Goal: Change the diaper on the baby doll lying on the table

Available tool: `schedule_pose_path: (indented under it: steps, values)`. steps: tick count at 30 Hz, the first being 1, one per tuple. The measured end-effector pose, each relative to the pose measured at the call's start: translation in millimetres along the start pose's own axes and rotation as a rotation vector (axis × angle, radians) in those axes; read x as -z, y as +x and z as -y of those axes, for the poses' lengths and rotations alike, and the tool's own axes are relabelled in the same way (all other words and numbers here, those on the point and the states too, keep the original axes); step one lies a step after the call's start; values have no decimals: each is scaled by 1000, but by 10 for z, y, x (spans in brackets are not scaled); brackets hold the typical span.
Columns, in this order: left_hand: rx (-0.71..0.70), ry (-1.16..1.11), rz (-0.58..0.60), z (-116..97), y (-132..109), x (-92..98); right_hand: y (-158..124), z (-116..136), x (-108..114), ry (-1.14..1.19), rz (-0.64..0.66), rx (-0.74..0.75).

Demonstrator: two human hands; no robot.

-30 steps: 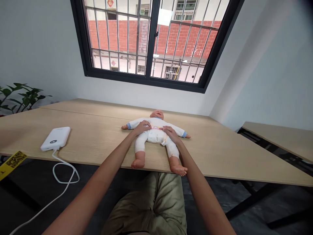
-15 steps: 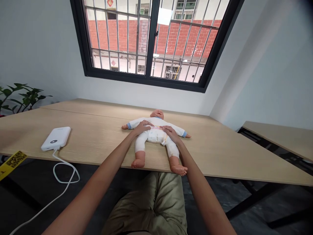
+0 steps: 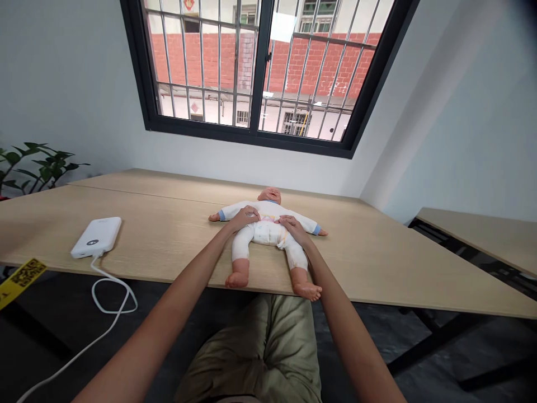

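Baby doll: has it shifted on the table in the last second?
No. The baby doll lies where it was, feet at the table edge, same gap from the power bank.

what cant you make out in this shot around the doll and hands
Head view:
- Whether the left hand and right hand pinch the suit of the baby doll or just rest on it: too small.
- White cable: far end cut off by the bottom edge.
- Yellow tag: print blurred, cut by the left edge.
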State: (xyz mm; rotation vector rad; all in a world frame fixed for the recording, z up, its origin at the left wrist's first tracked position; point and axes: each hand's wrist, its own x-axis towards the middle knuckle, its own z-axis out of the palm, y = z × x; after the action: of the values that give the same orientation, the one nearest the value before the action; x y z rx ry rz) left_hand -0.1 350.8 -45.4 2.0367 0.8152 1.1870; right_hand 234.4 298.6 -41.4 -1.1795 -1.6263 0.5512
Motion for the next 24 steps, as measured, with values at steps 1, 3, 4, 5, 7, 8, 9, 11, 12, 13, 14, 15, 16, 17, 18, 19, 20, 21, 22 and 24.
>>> schedule_pose_path:
  steps: [1, 3, 4, 5, 7, 8, 9, 11, 12, 13, 14, 15, 16, 17, 18, 19, 20, 21, 22, 24]
  values:
    - [-7, -2, 1, -1, 0, -1, -5, 6, 4, 7, 20, -2]
    - [-21, -11, 6, 3, 3, -4, -14, 15, 12, 25, 54, -8]
    - [-23, -17, 7, 7, 4, -6, -16, 18, 14, 32, 59, -13]
    - [-22, -22, 7, 13, 6, -8, -17, 21, 15, 37, 60, -19]
    - [-18, -26, 7, 21, 8, -10, -14, 25, 11, 45, 56, -32]
    - [-16, -26, 6, 21, 8, -10, -9, 28, 5, 47, 55, -38]
    - [-16, -23, 5, 17, 7, -8, -1, 31, -2, 49, 56, -43]
    - [-13, -12, 6, -1, 2, -2, 19, 37, -19, 52, 61, -50]
    - [-10, -4, 9, -14, -1, 2, 30, 39, -26, 53, 65, -53]
    - [-5, 2, 13, -27, -4, 6, 39, 41, -31, 53, 69, -56]
    - [-1, 6, 17, -40, -7, 9, 46, 40, -31, 53, 70, -59]
    - [2, 6, 21, -50, -9, 12, 49, 37, -27, 52, 68, -62]
    - [5, 6, 22, -58, -10, 13, 47, 31, -18, 52, 62, -64]
    - [7, 7, 20, -63, -11, 13, 40, 24, -6, 51, 55, -64]
    - [8, 9, 15, -65, -11, 12, 29, 15, 7, 52, 48, -62]
    - [10, 13, 13, -65, -12, 11, 17, 6, 20, 53, 43, -57]
    - [11, 18, 12, -66, -14, 9, 4, -2, 30, 55, 40, -49]
    - [15, 23, 10, -68, -16, 8, -7, -8, 36, 58, 41, -40]
    - [19, 25, 8, -71, -19, 7, -14, -12, 37, 62, 44, -30]
    - [25, 25, 4, -84, -24, 5, -19, -13, 26, 73, 51, -9]
